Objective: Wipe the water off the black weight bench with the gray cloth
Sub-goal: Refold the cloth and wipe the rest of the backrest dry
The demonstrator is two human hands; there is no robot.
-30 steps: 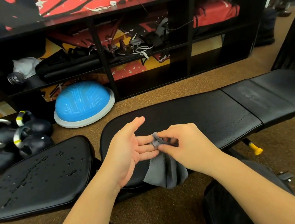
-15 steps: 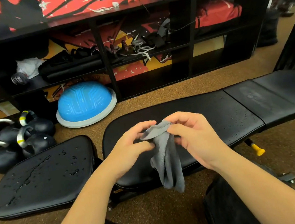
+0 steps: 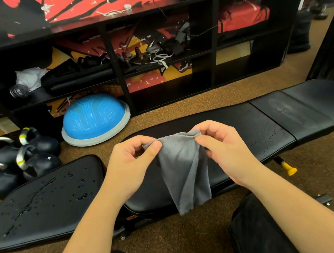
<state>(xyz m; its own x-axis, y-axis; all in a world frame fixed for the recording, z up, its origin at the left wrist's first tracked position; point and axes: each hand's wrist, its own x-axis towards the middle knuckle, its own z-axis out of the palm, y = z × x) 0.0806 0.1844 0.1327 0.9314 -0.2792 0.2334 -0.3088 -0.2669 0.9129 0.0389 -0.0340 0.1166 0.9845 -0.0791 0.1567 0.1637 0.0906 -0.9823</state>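
Observation:
The black weight bench [image 3: 259,132] lies low across the floor from left to right. Its seat pad [image 3: 43,199] at the left carries streaks and beads of water. Fine droplets also dot the long back pad near its right end. A gray cloth [image 3: 183,167] hangs in the air above the back pad. My left hand [image 3: 132,163] pinches its top left corner and my right hand [image 3: 222,146] pinches its top right corner. The top edge is stretched between them and the rest hangs down in folds, apart from the pad.
A blue half-ball balance trainer [image 3: 95,119] sits on the brown floor behind the bench. Several black kettlebells [image 3: 27,159] crowd the far left. A black shelf unit [image 3: 153,64] with straps and gear runs along the back. A yellow-tipped bench leg [image 3: 288,170] sticks out at the right.
The cloth was bunched between my hands. My hands have moved apart, each pinching a corner, and the cloth has opened out and hangs wider.

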